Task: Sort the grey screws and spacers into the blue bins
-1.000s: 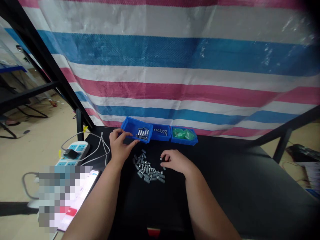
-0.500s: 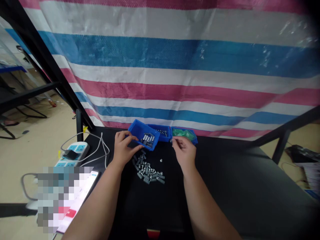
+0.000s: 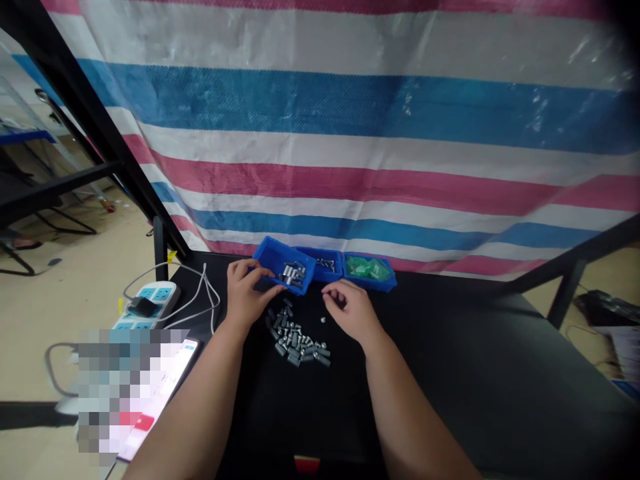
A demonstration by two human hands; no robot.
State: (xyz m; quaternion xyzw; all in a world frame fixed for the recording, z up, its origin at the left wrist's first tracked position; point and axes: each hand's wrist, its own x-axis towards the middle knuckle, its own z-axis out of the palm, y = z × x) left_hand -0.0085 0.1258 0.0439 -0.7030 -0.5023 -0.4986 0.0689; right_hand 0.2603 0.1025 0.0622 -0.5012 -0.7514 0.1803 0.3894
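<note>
Steel spacers (image 3: 296, 341), several dozen in one loose heap, lie on a black tabletop (image 3: 425, 353), with a lone spacer (image 3: 323, 320) beside the right hand (image 3: 350, 310), curled narrow, any hold hidden. The left hand (image 3: 244, 293) grips the left blue bin (image 3: 267, 257), tilted by that grip, holding stacked spacers (image 3: 293, 273). Beyond stand a middle blue bin (image 3: 313, 255) of small screws (image 3: 326, 264) and a right blue bin (image 3: 384, 281) of green packets (image 3: 363, 268).

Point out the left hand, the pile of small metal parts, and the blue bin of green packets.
Left hand (image 3: 245, 295): head view, on the back of the hand.
Pile of small metal parts (image 3: 296, 339): head view, on the pile's middle.
Blue bin of green packets (image 3: 373, 285): head view, on its front wall.
</note>
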